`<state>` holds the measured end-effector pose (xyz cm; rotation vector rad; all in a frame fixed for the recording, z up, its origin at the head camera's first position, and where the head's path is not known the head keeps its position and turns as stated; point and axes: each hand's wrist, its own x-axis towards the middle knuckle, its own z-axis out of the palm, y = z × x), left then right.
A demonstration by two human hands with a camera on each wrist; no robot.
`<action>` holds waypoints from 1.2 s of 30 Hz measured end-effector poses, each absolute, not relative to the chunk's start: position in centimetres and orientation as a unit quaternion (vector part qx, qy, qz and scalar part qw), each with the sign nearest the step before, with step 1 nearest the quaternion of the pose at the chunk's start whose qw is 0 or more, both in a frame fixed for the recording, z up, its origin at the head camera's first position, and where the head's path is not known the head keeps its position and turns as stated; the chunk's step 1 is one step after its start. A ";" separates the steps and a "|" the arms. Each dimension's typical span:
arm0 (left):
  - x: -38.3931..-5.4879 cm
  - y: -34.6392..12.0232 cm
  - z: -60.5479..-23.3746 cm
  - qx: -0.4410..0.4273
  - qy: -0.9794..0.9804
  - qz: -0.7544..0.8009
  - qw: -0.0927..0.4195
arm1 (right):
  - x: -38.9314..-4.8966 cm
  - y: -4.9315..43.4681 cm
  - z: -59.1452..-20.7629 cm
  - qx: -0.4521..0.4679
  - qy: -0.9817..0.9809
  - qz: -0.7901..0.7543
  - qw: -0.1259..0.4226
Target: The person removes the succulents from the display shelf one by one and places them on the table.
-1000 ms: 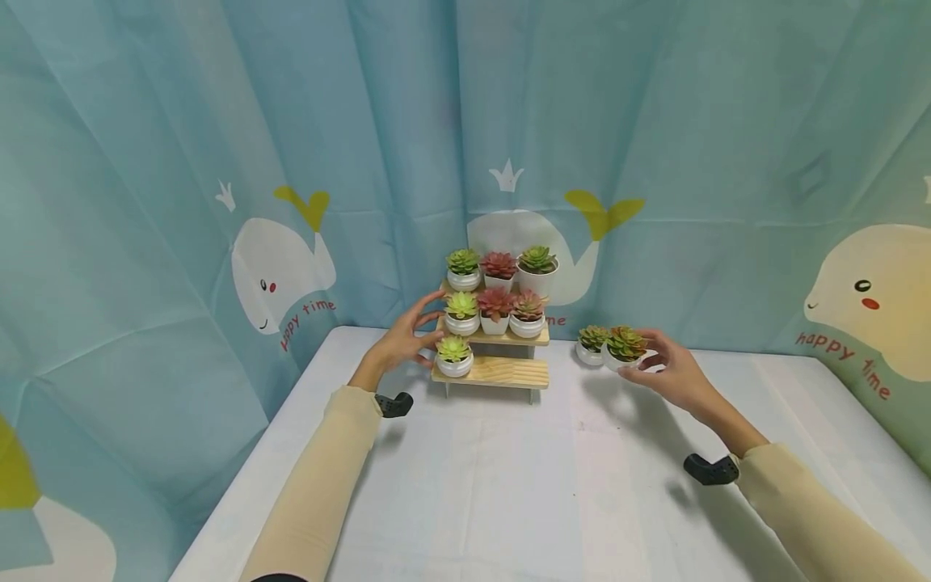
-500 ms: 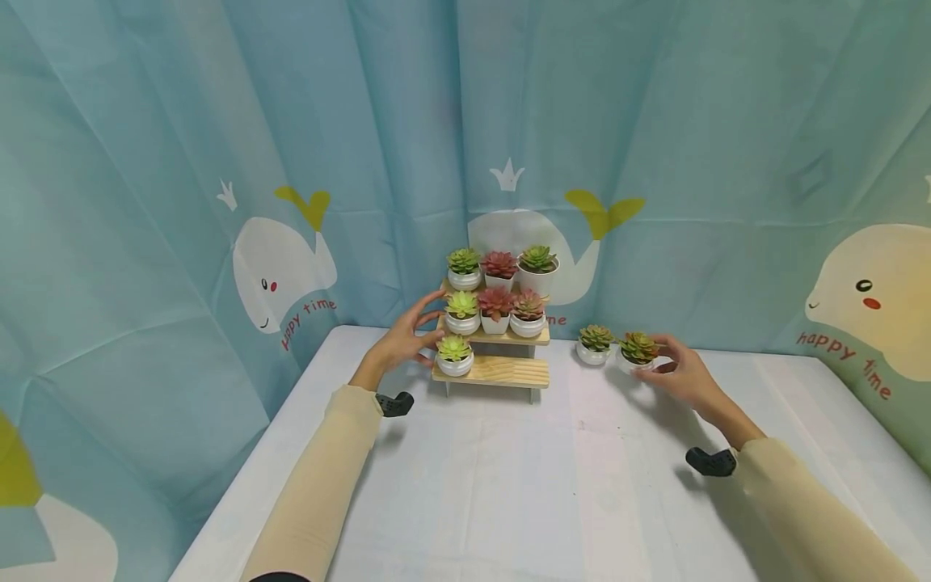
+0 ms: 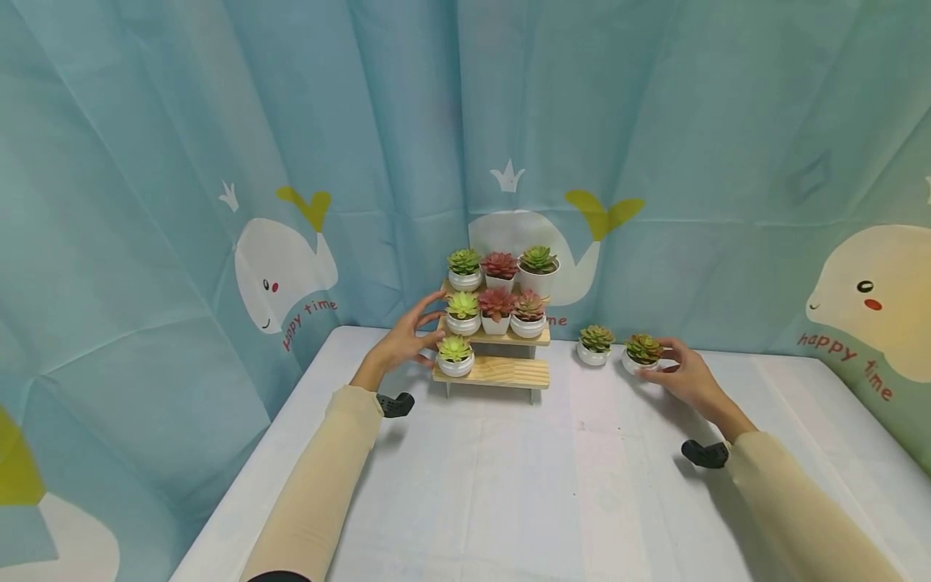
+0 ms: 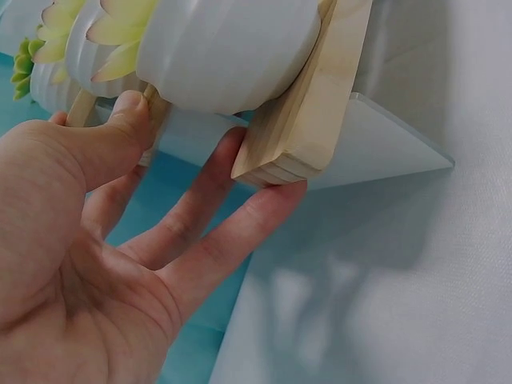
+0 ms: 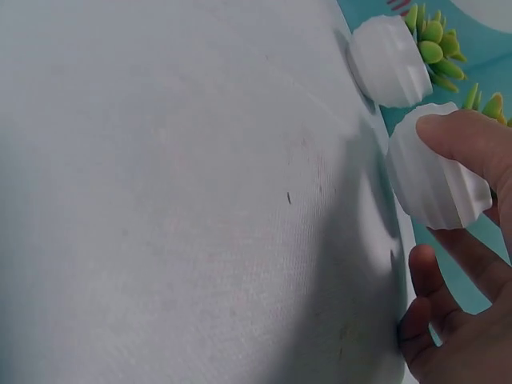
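My left hand (image 3: pixel 402 342) is at the left end of a tiered wooden stand (image 3: pixel 512 373). In the left wrist view, its fairly straight, spread fingers touch the end of one wooden shelf (image 4: pixel 300 140), and the thumb touches another. My right hand (image 3: pixel 687 373) pinches a small potted succulent (image 3: pixel 643 350) with green, reddish-tipped leaves; thumb and fingers are on its white ribbed pot (image 5: pixel 432 180). It is at the tabletop, though I cannot tell if the base touches. Just left of it, apart, stands another green potted succulent (image 3: pixel 595 346).
Several potted succulents fill the top and middle tiers, among them a red one (image 3: pixel 496 307). A light green one (image 3: pixel 455 356) sits at the left of the bottom tier; bare wood lies right of it. A blue whale-print curtain (image 3: pixel 407 145) hangs behind the white table (image 3: pixel 524 485).
My right hand has moved right and slightly down with its succulent, from overlapping the other loose pot to a spot beside it. The left hand has stayed at the stand.
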<state>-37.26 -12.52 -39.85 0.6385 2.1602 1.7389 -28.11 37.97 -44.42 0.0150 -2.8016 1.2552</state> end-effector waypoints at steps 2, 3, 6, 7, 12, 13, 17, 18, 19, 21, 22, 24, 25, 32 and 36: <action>-37.3 -12.5 -39.8 0.222 0.751 0.604 0.149 | -28.2 38.0 -44.5 0.002 -0.912 0.409 0.032; -37.3 -12.5 -39.8 0.221 0.751 0.604 0.149 | -28.3 38.1 -44.5 0.000 -0.912 0.410 0.030; -37.3 -12.5 -39.8 0.220 0.753 0.602 0.149 | -28.5 38.2 -44.6 -0.002 -0.911 0.412 0.022; -37.3 -12.5 -39.8 0.220 0.753 0.602 0.149 | -28.6 38.3 -44.7 -0.003 -0.911 0.413 0.018; -37.3 -12.5 -39.9 0.220 0.754 0.601 0.147 | -29.0 38.6 -44.7 -0.012 -0.908 0.419 0.004; -37.3 -12.5 -39.9 0.219 0.754 0.601 0.147 | -29.0 38.6 -44.7 -0.014 -0.907 0.420 0.001; -37.3 -12.5 -39.8 0.216 0.754 0.602 0.148 | -29.1 38.7 -44.7 -0.015 -0.906 0.424 -0.002; -37.3 -12.5 -39.8 0.215 0.754 0.602 0.149 | -29.1 38.7 -44.7 -0.015 -0.906 0.424 -0.001; -37.3 -12.5 -39.8 0.215 0.754 0.602 0.149 | -29.1 38.7 -44.7 -0.015 -0.905 0.426 -0.001; -37.3 -12.4 -39.8 0.214 0.754 0.602 0.149 | -29.2 38.7 -44.7 -0.015 -0.904 0.427 0.000; -37.3 -12.4 -39.8 0.214 0.754 0.602 0.149 | -29.2 38.7 -44.7 -0.016 -0.904 0.427 0.000; -37.3 -12.4 -39.7 0.214 0.755 0.602 0.149 | -29.2 38.7 -44.7 -0.016 -0.904 0.427 0.000; -37.3 -12.4 -39.7 0.213 0.755 0.602 0.148 | -29.2 38.7 -44.7 -0.016 -0.904 0.427 0.000; -37.3 -12.4 -39.8 0.214 0.756 0.601 0.146 | -29.2 39.0 -44.8 -0.011 -0.907 0.421 -0.002; -37.2 -12.4 -39.8 0.213 0.759 0.598 0.145 | -29.3 39.1 -44.9 -0.011 -0.908 0.419 -0.003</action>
